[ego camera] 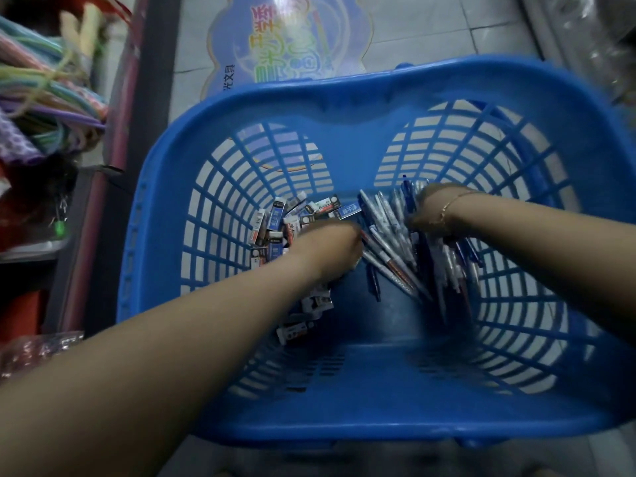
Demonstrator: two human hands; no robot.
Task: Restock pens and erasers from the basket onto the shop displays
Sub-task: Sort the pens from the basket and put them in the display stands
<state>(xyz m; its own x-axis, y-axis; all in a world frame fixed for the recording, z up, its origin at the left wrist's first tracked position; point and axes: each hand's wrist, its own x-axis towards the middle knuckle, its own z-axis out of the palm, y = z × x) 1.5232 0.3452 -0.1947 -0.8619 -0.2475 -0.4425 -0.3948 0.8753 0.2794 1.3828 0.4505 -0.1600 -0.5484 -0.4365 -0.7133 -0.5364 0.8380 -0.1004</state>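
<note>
A big blue basket [344, 98] sits on the tiled floor [447, 25], and both of the person's arms reach down into it. In the bottom of the basket, toward its left side, lies a heap of small boxed erasers [292, 215], white and blue with a little red on the wrappers. Toward the right side of the basket's bottom lies a loose pile of pens [389, 242], mostly white and blue, lying at slants over one another.

The left hand [330, 249] is buried in the middle of the basket, right where the erasers meet the pens; its fingers are turned down and hidden, so I cannot tell whether it holds anything. The right hand [426, 215] is down among the pens on the far right part of the pile, with pen ends sticking up past the knuckles; the picture is blurred there, and I cannot tell whether its fingers are closed round any of them. A thin bracelet [454, 201] circles that wrist.

Beyond the basket's far rim, a blue printed card [285, 46] lies flat on the floor. To the left of the basket stands a dark upright post [151, 80], and further left of that hang bundles of pastel cords [44, 91].
</note>
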